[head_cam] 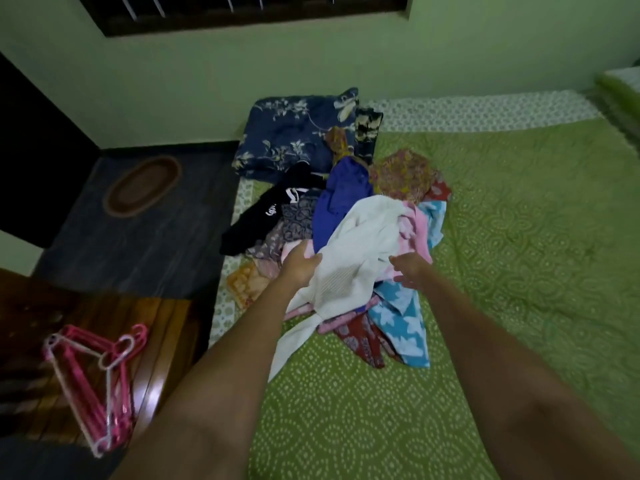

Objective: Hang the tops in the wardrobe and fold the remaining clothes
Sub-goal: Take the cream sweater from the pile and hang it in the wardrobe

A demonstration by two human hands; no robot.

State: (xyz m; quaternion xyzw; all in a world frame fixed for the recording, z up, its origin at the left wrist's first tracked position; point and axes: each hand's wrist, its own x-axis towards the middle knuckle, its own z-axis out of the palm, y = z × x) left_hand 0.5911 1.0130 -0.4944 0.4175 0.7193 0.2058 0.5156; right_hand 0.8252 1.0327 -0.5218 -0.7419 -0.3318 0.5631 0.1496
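A heap of clothes lies on the green patterned bed [502, 271]. On top is a white ribbed garment [356, 251]; around it are a blue top [341, 199], a black garment [263, 213], pink cloth [414, 226] and a light blue flowered piece [401, 320]. My left hand [299, 263] grips the white garment's left edge. My right hand [410, 268] hovers at its right side with fingers spread, holding nothing. Several pink and white hangers [97, 375] lie on a wooden surface at the lower left.
A folded navy flowered blanket [294, 133] sits at the bed's far left corner against the green wall. Dark floor with an oval mat [142, 185] lies left of the bed. A barred window is above.
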